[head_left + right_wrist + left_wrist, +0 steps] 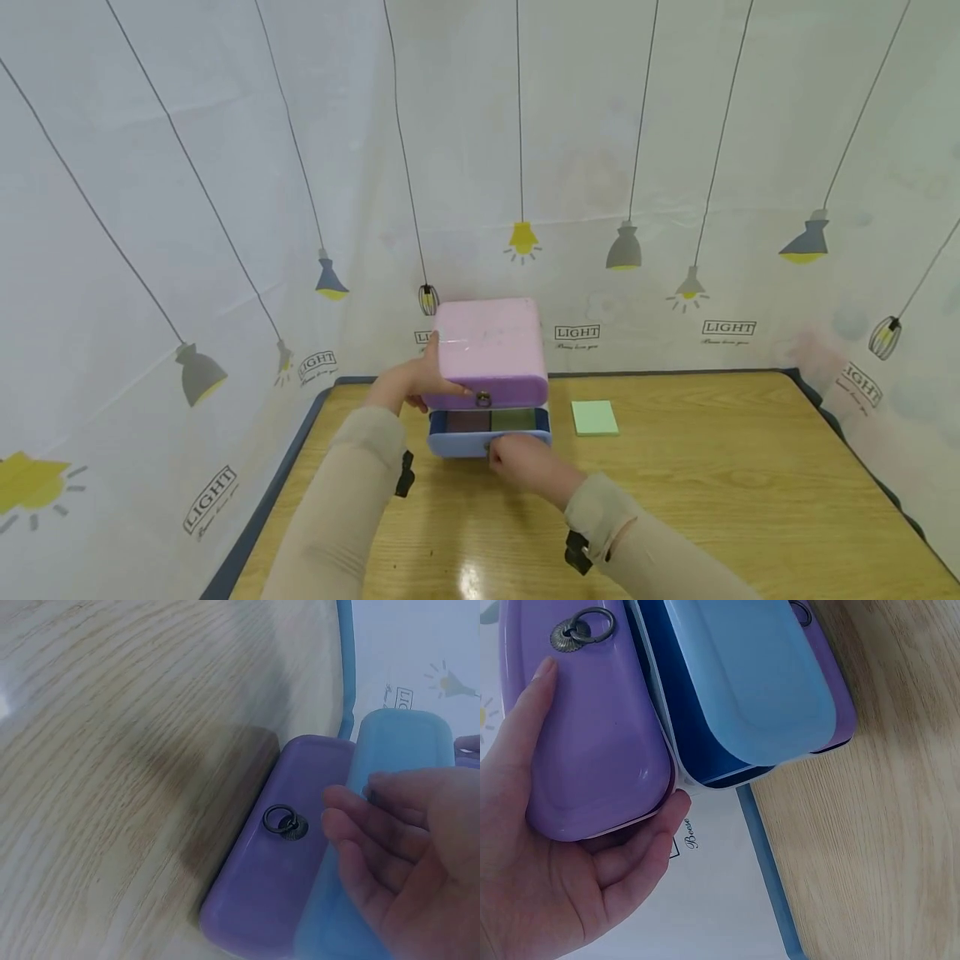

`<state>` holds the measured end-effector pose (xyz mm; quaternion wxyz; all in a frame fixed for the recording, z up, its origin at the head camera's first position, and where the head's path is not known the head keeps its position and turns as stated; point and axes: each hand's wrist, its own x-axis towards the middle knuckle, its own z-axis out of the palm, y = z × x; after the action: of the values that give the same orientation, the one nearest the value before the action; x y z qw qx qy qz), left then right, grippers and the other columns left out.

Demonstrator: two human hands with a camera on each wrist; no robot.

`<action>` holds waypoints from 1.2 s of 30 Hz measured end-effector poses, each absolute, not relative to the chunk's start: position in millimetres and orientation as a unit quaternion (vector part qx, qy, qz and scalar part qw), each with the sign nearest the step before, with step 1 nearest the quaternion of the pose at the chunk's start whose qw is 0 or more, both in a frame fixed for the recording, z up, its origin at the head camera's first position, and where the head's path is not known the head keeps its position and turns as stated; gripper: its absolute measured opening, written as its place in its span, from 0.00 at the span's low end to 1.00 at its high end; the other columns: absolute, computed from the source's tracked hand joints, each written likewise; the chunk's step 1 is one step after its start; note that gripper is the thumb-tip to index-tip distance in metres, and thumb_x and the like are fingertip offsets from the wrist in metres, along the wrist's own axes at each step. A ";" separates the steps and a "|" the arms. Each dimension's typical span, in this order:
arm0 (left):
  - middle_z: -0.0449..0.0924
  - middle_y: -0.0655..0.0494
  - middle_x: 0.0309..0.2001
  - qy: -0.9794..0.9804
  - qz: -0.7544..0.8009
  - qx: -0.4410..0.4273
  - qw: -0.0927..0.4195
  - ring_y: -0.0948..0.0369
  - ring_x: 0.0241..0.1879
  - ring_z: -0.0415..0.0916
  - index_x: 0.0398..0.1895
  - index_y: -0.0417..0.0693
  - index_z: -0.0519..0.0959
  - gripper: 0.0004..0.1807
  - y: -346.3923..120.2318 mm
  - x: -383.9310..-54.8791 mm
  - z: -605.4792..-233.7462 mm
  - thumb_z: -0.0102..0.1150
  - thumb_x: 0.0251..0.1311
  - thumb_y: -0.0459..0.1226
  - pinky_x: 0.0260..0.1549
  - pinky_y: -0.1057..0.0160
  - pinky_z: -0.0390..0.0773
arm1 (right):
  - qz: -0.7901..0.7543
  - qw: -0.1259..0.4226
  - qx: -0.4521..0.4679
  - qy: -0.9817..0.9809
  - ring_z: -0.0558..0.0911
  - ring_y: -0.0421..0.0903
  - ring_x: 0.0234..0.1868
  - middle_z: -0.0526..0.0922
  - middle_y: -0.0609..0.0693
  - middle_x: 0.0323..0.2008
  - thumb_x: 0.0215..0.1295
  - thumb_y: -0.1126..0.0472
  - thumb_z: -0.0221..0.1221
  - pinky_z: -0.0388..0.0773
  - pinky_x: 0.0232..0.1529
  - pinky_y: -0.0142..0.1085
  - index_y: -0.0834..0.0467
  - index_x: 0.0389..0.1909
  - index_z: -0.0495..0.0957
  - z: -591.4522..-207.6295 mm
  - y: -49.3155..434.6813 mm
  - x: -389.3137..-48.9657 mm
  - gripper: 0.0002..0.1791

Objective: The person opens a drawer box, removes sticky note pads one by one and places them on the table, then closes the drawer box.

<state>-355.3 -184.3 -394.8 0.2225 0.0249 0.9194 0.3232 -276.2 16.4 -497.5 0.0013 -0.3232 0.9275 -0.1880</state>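
Note:
A small drawer box (491, 337) with a pink top stands near the back of the table. My left hand (416, 379) grips its purple top drawer (604, 750) at the left end, thumb across the front near a metal ring handle (594, 625), fingers curled round beneath. Below, the light blue middle drawer (453, 445) is pulled partway out, and a divider shows inside it. My right hand (525, 462) pinches this drawer's ring pull, mostly hidden by the fingertips. Under it sits a purple bottom drawer (259, 892), pushed in, with its own ring handle (280, 820).
A pale green pad of sticky notes (595, 418) lies on the wooden table (712, 483) to the right of the box. Close behind the box rises a white backdrop (577, 275) printed with hanging lamps. A dark blue border runs along the table's edges.

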 end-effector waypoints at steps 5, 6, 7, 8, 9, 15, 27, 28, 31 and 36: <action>0.50 0.30 0.71 0.918 0.328 0.023 0.223 0.46 0.33 0.80 0.74 0.58 0.17 0.73 -184.6 -355.9 -395.0 0.72 0.48 0.55 0.26 0.55 0.82 | -0.190 0.016 -0.324 0.927 0.73 0.38 0.22 0.76 0.42 0.20 0.63 0.66 0.60 0.74 0.26 0.33 0.55 0.23 0.78 -498.7 15.6 -269.8 0.09; 0.49 0.30 0.71 0.917 0.329 0.023 0.224 0.46 0.33 0.80 0.74 0.58 0.17 0.74 -184.7 -355.5 -394.3 0.73 0.48 0.55 0.25 0.55 0.82 | -0.189 0.018 -0.323 0.927 0.74 0.38 0.23 0.77 0.42 0.21 0.64 0.65 0.60 0.74 0.27 0.33 0.55 0.24 0.78 -499.3 15.5 -268.5 0.09; 0.49 0.29 0.71 0.917 0.330 0.023 0.225 0.46 0.33 0.80 0.74 0.58 0.17 0.74 -185.0 -355.4 -393.8 0.73 0.47 0.55 0.25 0.55 0.82 | -0.187 0.018 -0.324 0.927 0.75 0.38 0.24 0.77 0.42 0.21 0.64 0.65 0.60 0.75 0.27 0.33 0.55 0.24 0.78 -499.7 15.2 -267.2 0.08; 0.48 0.29 0.72 0.916 0.331 0.023 0.226 0.47 0.32 0.80 0.74 0.58 0.17 0.75 -185.3 -355.3 -393.3 0.73 0.47 0.55 0.25 0.56 0.82 | -0.185 0.019 -0.324 0.928 0.76 0.38 0.25 0.78 0.42 0.22 0.64 0.65 0.60 0.76 0.28 0.33 0.56 0.25 0.79 -500.3 15.0 -265.8 0.07; 0.48 0.29 0.72 0.915 0.332 0.023 0.227 0.47 0.31 0.80 0.74 0.58 0.17 0.75 -185.3 -354.7 -392.5 0.74 0.46 0.55 0.24 0.56 0.82 | -0.183 0.020 -0.324 0.928 0.77 0.39 0.25 0.79 0.43 0.23 0.64 0.65 0.60 0.76 0.29 0.33 0.56 0.26 0.79 -500.6 14.7 -264.4 0.07; 0.50 0.32 0.72 0.916 0.328 0.021 0.230 0.50 0.33 0.79 0.74 0.59 0.16 0.75 -184.7 -352.2 -392.1 0.73 0.47 0.55 0.34 0.51 0.83 | -0.180 0.025 -0.321 0.930 0.76 0.38 0.24 0.80 0.43 0.23 0.63 0.65 0.59 0.76 0.28 0.32 0.56 0.26 0.80 -503.7 13.1 -254.4 0.07; 0.50 0.29 0.71 0.922 0.321 0.022 0.216 0.42 0.36 0.80 0.74 0.59 0.17 0.73 -183.4 -351.7 -394.1 0.73 0.49 0.54 0.25 0.56 0.82 | -0.191 0.043 -0.310 0.931 0.70 0.35 0.21 0.76 0.40 0.21 0.65 0.63 0.60 0.72 0.24 0.30 0.54 0.24 0.77 -508.2 13.5 -237.8 0.09; 0.50 0.29 0.71 0.922 0.321 0.021 0.216 0.42 0.36 0.80 0.74 0.59 0.17 0.73 -183.5 -351.3 -393.9 0.73 0.49 0.54 0.26 0.56 0.82 | -0.191 0.042 -0.309 0.931 0.70 0.35 0.20 0.75 0.40 0.20 0.65 0.63 0.60 0.72 0.24 0.30 0.54 0.23 0.77 -508.6 13.3 -236.4 0.10; 0.50 0.29 0.71 0.922 0.323 0.022 0.214 0.43 0.35 0.80 0.74 0.59 0.17 0.73 -184.2 -351.7 -394.6 0.73 0.49 0.54 0.25 0.56 0.82 | -0.187 0.034 -0.310 0.932 0.69 0.35 0.19 0.73 0.40 0.19 0.64 0.64 0.60 0.71 0.23 0.30 0.53 0.21 0.76 -509.5 12.7 -232.1 0.11; 0.49 0.29 0.71 0.919 0.332 0.027 0.214 0.47 0.33 0.80 0.74 0.59 0.17 0.73 -185.0 -352.3 -394.8 0.73 0.49 0.53 0.25 0.56 0.82 | -0.195 0.031 -0.310 0.930 0.61 0.36 0.17 0.64 0.40 0.14 0.65 0.65 0.57 0.63 0.19 0.30 0.52 0.15 0.66 -511.0 11.4 -226.7 0.19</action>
<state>-352.3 -185.0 -394.8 0.2137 0.0267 0.9185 0.3315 -226.7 11.4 -511.0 0.0307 -0.3104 0.9299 -0.1948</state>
